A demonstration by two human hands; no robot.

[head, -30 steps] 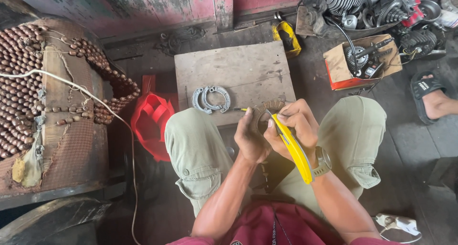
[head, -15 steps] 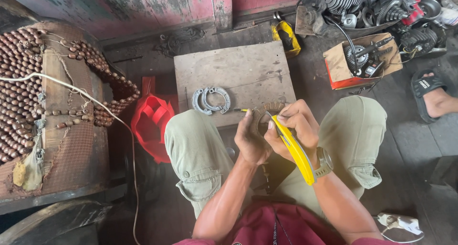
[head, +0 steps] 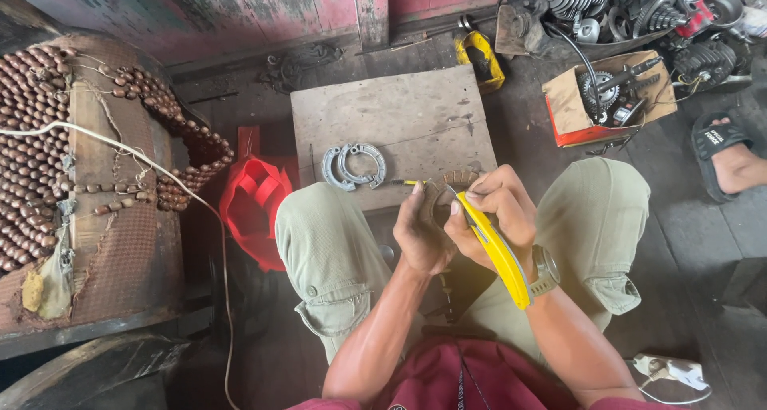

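Head view, left hand: my left hand (head: pixel 422 233) is clenched around a curved brown brake shoe (head: pixel 447 188), holding it up over my lap, just in front of the near edge of the wooden board (head: pixel 399 118).
Head view, right hand: my right hand (head: pixel 494 214) grips a yellow utility knife (head: pixel 493 248).
Knife axis: its long body runs from the tip at the shoe back and down toward my right wrist and watch (head: pixel 546 271).
Relation: the shoe sits between both hands, touching the knife tip; left hand carries it, right works on it.
Nearby: two grey brake shoes (head: pixel 353 166) lie on the board, well apart from my hands.
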